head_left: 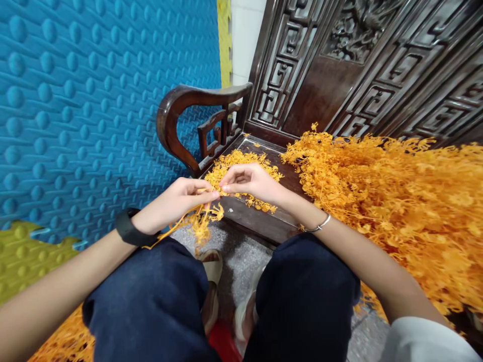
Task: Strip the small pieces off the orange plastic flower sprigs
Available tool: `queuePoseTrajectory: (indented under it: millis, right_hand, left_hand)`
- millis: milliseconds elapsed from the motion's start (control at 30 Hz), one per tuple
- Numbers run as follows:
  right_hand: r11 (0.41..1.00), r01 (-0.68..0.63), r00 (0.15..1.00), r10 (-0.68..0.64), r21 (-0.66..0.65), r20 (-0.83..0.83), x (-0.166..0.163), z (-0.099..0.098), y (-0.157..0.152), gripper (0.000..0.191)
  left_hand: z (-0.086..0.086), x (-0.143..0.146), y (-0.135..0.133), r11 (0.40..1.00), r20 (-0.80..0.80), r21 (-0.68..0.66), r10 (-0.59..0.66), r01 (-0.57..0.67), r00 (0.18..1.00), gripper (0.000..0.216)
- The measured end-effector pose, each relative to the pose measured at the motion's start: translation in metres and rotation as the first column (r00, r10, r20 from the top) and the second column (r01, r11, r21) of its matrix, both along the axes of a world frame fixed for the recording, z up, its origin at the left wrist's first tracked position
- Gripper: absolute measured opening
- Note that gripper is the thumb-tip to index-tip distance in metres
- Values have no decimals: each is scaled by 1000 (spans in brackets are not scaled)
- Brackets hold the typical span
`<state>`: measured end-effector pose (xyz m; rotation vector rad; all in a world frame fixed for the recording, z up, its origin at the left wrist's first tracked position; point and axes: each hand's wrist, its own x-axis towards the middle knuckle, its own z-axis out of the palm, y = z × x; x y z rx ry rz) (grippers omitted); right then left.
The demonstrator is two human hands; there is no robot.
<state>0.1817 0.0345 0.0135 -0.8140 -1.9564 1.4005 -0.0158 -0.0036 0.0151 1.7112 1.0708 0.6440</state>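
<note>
My left hand [177,201] is closed round a bunch of orange plastic sprigs [199,221] that hangs down between my knees. My right hand [251,182] pinches a small orange piece at the top of that bunch, fingertips meeting those of the left hand. Both hands hover over the front edge of a dark carved wooden bench [260,221]. A small heap of loose orange sprigs [234,163] lies on the seat just behind my hands. A black band is on my left wrist, a thin silver bangle on my right.
A big pile of orange sprigs [396,196] covers the bench seat to the right. The curved armrest [181,108] stands at the left. Blue and green studded foam mats [75,110] lie left; more orange sprigs [64,342] near my left leg.
</note>
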Motion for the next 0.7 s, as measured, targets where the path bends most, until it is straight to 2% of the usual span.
queuePoseTrajectory:
  millis: [133, 200, 300, 367, 433, 467, 533, 600, 700]
  right_hand:
    - [991, 42, 993, -56, 126, 108, 0, 0, -8, 11]
    - [986, 76, 986, -97, 146, 137, 0, 0, -11, 11]
    - [964, 191, 965, -219, 186, 142, 13, -2, -6, 12]
    - [894, 387, 906, -414, 227, 87, 35, -7, 4, 13]
    - [767, 615, 781, -625, 183, -1, 60, -14, 18, 13]
    - [738, 657, 748, -663, 155, -19, 72, -19, 25, 11]
    - [713, 692, 720, -694, 110, -32, 87, -29, 38, 7]
    - [715, 692, 720, -693, 103, -31, 91, -39, 49, 8]
    - [720, 686, 726, -688, 106, -29, 86, -52, 63, 21]
  left_hand:
    - [-1, 1, -1, 999, -62, -5, -37, 37, 997, 31]
    - [-1, 1, -3, 999, -85, -9, -48, 47, 995, 30]
    - [1, -4, -8, 1000, -120, -4, -7, 7, 993, 29]
    - [3, -11, -12, 998, -141, -17, 65, -68, 988, 30]
    - [3, -20, -14, 987, -123, -32, 150, -155, 981, 29]
    - [3, -24, -15, 982, -99, -35, 183, -187, 978, 28]
    - [3, -28, -15, 975, -47, -32, 218, -219, 975, 26]
    - [2, -29, -13, 979, -22, -8, 205, -205, 978, 23]
    - [1, -27, -10, 985, -3, 32, 172, -171, 985, 20]
